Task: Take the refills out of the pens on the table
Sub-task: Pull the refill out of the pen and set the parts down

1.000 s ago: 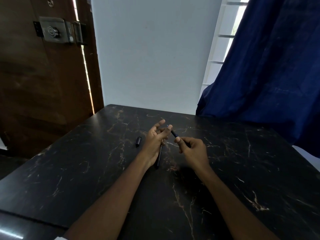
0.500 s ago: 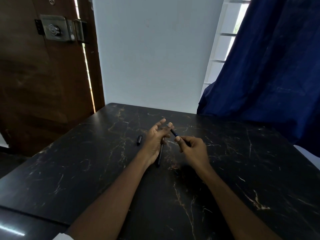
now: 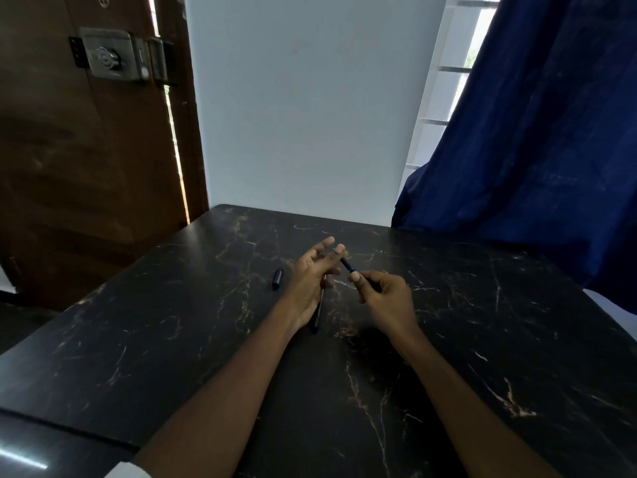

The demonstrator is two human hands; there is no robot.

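My right hand (image 3: pixel 386 298) grips a dark blue pen (image 3: pixel 349 266) by its rear part, its front end pointing up and to the left. My left hand (image 3: pixel 312 274) has its fingers spread, and its thumb and forefinger pinch the pen's front tip. A second dark pen (image 3: pixel 319 310) lies on the black marble table (image 3: pixel 172 339) just under my left palm, partly hidden by it. A short black pen cap (image 3: pixel 277 278) lies on the table to the left of my left hand.
A blue curtain (image 3: pixel 537 150) hangs over the table's far right corner. A wooden door with a metal lock (image 3: pixel 110 56) stands to the left. A white wall is behind the table's far edge.
Both hands have stayed almost still on the pen; only the camera has shifted slightly.
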